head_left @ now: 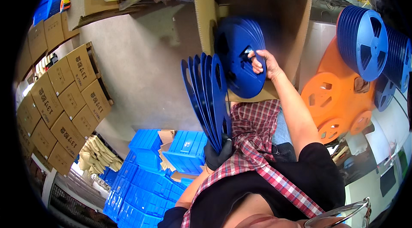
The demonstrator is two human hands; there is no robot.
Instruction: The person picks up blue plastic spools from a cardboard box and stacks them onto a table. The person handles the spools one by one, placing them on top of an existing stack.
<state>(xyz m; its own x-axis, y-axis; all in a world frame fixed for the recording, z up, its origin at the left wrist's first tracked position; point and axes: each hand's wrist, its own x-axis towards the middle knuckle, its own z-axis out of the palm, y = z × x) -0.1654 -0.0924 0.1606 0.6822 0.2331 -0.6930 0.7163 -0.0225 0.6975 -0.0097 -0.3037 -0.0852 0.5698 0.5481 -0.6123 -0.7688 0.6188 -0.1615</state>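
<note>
Blue reels in my two hands

My left hand (218, 156), in a black glove, holds a fan of thin blue plastic reels (205, 95) upright by their lower edges. My bare right hand (262, 63) grips one blue reel (237, 58) at its hub, standing on edge inside the open cardboard box (296, 17) far in front of me.

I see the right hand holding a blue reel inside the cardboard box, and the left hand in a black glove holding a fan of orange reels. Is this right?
Not quite. In the head view the reels fanned in the gloved left hand are blue, not orange. The right hand does grip a blue reel inside the cardboard box.
</note>
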